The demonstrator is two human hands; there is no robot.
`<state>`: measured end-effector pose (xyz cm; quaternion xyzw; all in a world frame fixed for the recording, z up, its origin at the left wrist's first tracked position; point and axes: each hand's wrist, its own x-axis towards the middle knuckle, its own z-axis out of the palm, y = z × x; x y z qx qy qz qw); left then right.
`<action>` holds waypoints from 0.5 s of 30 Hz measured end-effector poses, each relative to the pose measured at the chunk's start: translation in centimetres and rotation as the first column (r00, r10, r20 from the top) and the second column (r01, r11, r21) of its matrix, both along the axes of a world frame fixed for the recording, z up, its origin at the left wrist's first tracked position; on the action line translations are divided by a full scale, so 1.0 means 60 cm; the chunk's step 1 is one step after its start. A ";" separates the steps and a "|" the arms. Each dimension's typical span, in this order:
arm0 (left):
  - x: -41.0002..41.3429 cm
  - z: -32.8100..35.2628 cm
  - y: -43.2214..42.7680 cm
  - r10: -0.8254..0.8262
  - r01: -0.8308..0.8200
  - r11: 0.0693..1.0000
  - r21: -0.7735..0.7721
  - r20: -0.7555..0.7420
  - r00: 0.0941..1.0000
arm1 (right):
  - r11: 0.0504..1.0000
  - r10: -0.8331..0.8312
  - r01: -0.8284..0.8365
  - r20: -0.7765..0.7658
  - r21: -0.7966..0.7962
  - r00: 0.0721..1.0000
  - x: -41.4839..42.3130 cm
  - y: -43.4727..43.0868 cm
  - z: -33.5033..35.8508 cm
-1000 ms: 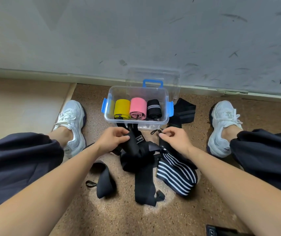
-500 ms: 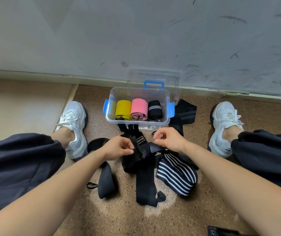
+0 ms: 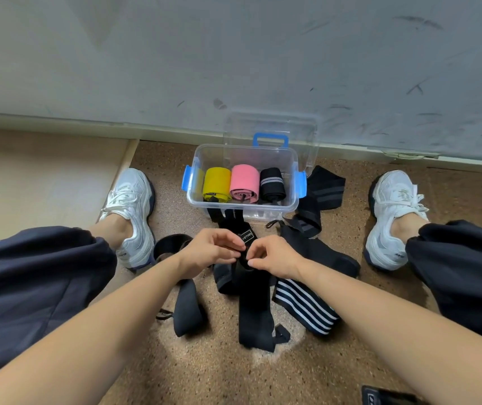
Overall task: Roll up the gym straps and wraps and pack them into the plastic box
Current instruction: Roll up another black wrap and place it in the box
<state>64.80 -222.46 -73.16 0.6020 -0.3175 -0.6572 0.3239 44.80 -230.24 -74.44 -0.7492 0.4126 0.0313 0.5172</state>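
Observation:
A clear plastic box (image 3: 195,197) with blue latches stands on the floor by the wall. Inside lie a yellow roll (image 3: 217,182), a pink roll (image 3: 244,182) and a black roll with grey stripes (image 3: 271,182). In front of it a tangle of black straps (image 3: 254,302) lies on the floor. My left hand (image 3: 210,249) and my right hand (image 3: 271,255) meet over the tangle, both pinching one black strap with a white label (image 3: 246,237). A black wrap with white stripes (image 3: 307,308) lies under my right forearm. A looped black strap (image 3: 187,308) lies under my left forearm.
The box's clear lid (image 3: 271,127) with a blue handle leans against the wall behind it. A black wrap with grey stripes (image 3: 321,188) lies right of the box. My white shoes (image 3: 131,206) (image 3: 391,209) flank the work area. A dark object (image 3: 386,396) shows at the bottom edge.
Both hands have drawn nearer to me and closer together over the tangle. They now pinch the labelled strap at one spot, and its label has turned up into view.

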 end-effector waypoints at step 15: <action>0.073 -0.057 0.028 -0.290 0.439 0.891 0.117 0.890 0.353 | 0.907 -0.375 0.347 -0.087 -0.239 0.923 -0.101 -0.047 -0.003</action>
